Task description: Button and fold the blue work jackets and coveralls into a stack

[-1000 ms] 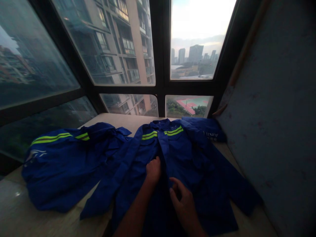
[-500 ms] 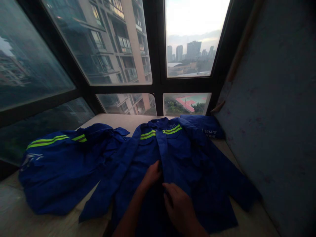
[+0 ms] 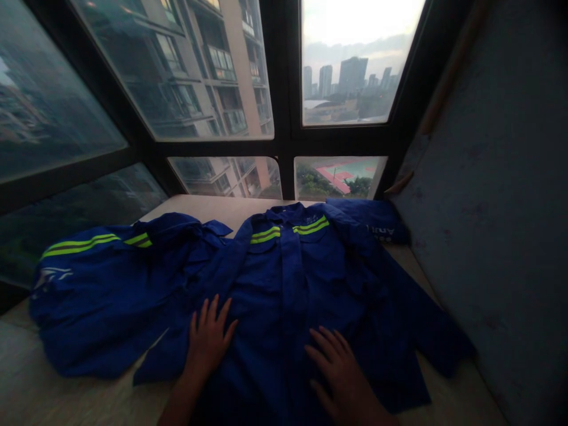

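A blue work jacket (image 3: pixel 266 290) with yellow-green reflective stripes lies spread front side up, its collar toward the window. Its front placket runs down the middle, with the two front halves together. My left hand (image 3: pixel 209 337) rests on the jacket's left part near the sleeve, fingers spread. Over the right front panel is my right hand (image 3: pixel 335 367), its fingers apart and nothing held. Whether the right palm presses on the cloth I cannot tell. The jacket's lower edge is dark and partly hidden by my forearms.
Left of the jacket lies another blue garment (image 3: pixel 102 296) with reflective stripes and white print. A folded blue cloth with white lettering (image 3: pixel 377 222) sits at the back right. The pale sill (image 3: pixel 213 207) meets dark window frames (image 3: pixel 284 148) and a patterned wall (image 3: pixel 483 195) at right.
Both hands have let go of the jacket's front placket. My left hand has moved left and spread flat; my right hand has shifted slightly right and opened. The view has tilted a little.
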A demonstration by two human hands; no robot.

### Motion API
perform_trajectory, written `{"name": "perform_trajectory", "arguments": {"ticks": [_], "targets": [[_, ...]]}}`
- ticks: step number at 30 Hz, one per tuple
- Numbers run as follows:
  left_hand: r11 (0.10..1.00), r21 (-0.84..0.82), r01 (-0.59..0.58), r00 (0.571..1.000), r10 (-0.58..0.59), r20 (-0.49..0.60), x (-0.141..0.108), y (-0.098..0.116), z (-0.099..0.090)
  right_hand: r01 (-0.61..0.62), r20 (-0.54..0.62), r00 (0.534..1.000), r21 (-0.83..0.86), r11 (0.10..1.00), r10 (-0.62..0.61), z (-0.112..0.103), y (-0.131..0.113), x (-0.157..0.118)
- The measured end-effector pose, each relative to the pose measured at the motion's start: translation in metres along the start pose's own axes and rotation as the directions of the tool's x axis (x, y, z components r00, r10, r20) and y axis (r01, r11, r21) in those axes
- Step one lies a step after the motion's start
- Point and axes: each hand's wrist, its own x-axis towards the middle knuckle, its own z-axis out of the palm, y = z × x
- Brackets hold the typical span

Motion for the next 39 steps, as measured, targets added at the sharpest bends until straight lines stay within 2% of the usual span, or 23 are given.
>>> {"name": "perform_trajectory", "arguments": {"ticks": [3, 10, 13, 16, 19, 21, 23, 25, 27, 29, 31, 34, 37, 39], "targets": [[0.995, 0.103, -0.004, 0.992, -0.009, 0.127, 0.015, -0.006, 0.002, -0.037, 0.051, 0.998, -0.014, 0.999, 0.037, 0.022, -0.010, 0.003], [0.994, 0.094, -0.053, 0.986, 0.037, 0.164, 0.068, -0.020, -0.002, -0.113, -0.134, 0.985, -0.031, 0.993, 0.108, 0.054, -0.027, 0.018], [0.993, 0.107, -0.057, 0.990, 0.042, 0.136, 0.086, -0.010, -0.010, -0.159, -0.162, 0.975, -0.035, 0.987, 0.151, 0.059, -0.036, 0.038], [0.986, 0.156, -0.053, 0.993, 0.036, 0.110, 0.092, 0.014, -0.028, -0.192, -0.159, 0.970, -0.041, 0.980, 0.183, 0.055, -0.045, 0.061], [0.972, 0.209, -0.107, 0.990, 0.085, 0.113, 0.074, 0.028, -0.047, -0.129, -0.168, 0.978, -0.040, 0.991, 0.121, 0.038, -0.043, 0.064], [0.968, 0.201, -0.148, 0.980, 0.116, 0.160, 0.048, 0.021, -0.054, -0.063, -0.202, 0.978, -0.035, 0.997, 0.054, 0.020, -0.028, 0.045], [0.970, 0.136, -0.203, 0.960, 0.169, 0.225, 0.014, 0.000, -0.056, -0.047, -0.253, 0.967, -0.049, 0.998, 0.033, 0.002, -0.001, 0.012], [0.961, 0.015, -0.277, 0.934, 0.266, 0.239, -0.022, -0.029, -0.055, -0.107, -0.316, 0.946, -0.100, 0.989, 0.070, -0.013, 0.031, -0.026], [0.939, -0.087, -0.332, 0.920, 0.343, 0.188, -0.054, -0.057, -0.054, -0.147, -0.365, 0.928, -0.178, 0.973, 0.074, -0.020, 0.061, -0.061], [0.927, -0.149, -0.345, 0.923, 0.364, 0.124, -0.078, -0.078, -0.053, -0.157, -0.364, 0.930, -0.252, 0.955, 0.057, -0.018, 0.080, -0.083], [0.924, -0.200, -0.327, 0.934, 0.348, 0.082, -0.093, -0.089, -0.052, -0.183, -0.364, 0.929, -0.314, 0.932, 0.060, -0.010, 0.085, -0.091], [0.925, -0.272, -0.265, 0.957, 0.287, 0.046, -0.098, -0.089, -0.048, -0.285, -0.380, 0.915, -0.373, 0.883, 0.134, 0.003, 0.075, -0.082], [0.945, -0.311, -0.104, 0.994, 0.111, 0.006, -0.091, -0.076, -0.036, -0.384, -0.360, 0.901, -0.405, 0.830, 0.241, 0.005, 0.068, -0.062], [0.945, -0.326, -0.002, 1.000, 0.000, -0.006, -0.084, -0.067, -0.029, -0.407, -0.326, 0.901, -0.403, 0.820, 0.287, -0.002, 0.071, -0.050]]}}
